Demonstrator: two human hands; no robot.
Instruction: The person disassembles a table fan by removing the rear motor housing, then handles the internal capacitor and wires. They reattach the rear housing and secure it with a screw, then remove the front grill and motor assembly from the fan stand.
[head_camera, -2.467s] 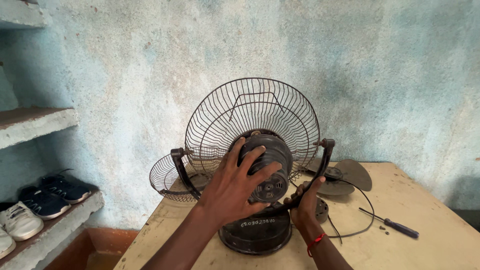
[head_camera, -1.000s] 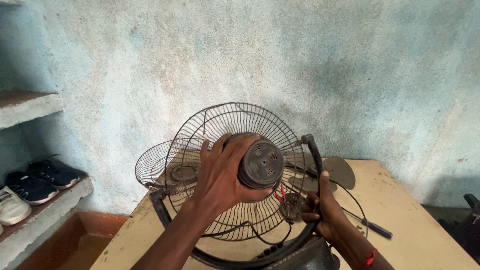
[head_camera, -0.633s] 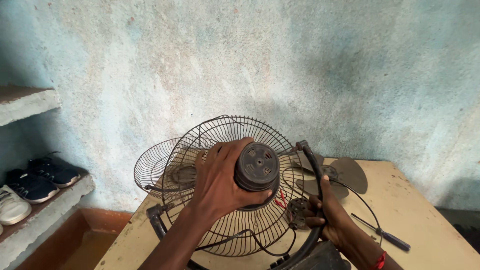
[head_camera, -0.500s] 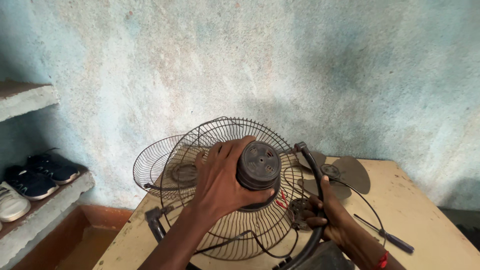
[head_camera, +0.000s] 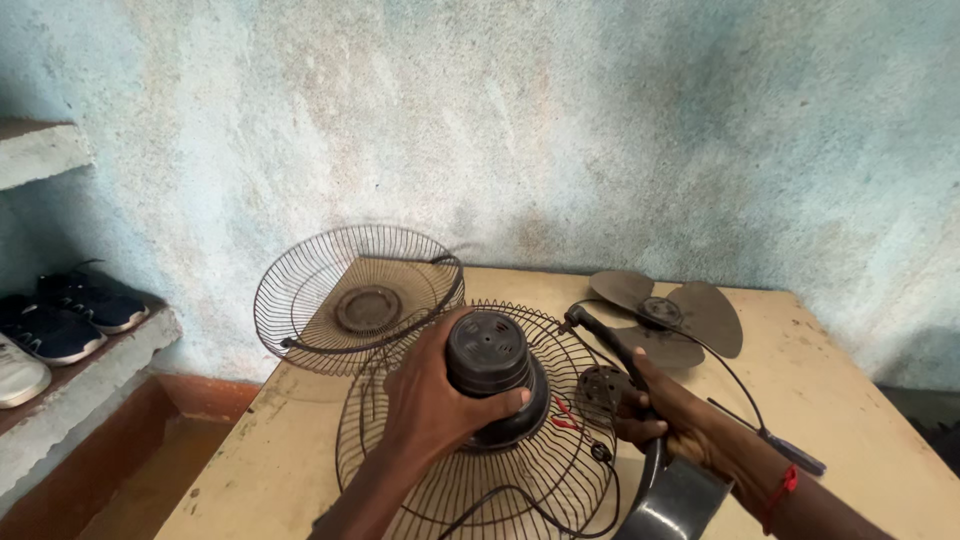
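Head view, left hand (head_camera: 440, 395) gripping fan motor (head_camera: 492, 372), right hand (head_camera: 668, 415) clutching stand arm (head_camera: 610, 345) beside it

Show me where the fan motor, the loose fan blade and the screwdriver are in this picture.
Motor (head_camera: 487, 350), head view, on its round dark end cap above the left hand's fingers.
Fan blade (head_camera: 705, 312), head view, on the right-hand vane.
Screwdriver (head_camera: 795, 455), head view, on its dark handle near the table's right edge.

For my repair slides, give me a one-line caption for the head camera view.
Left hand grips the fan motor on its wire guard; right hand holds the stand arm.
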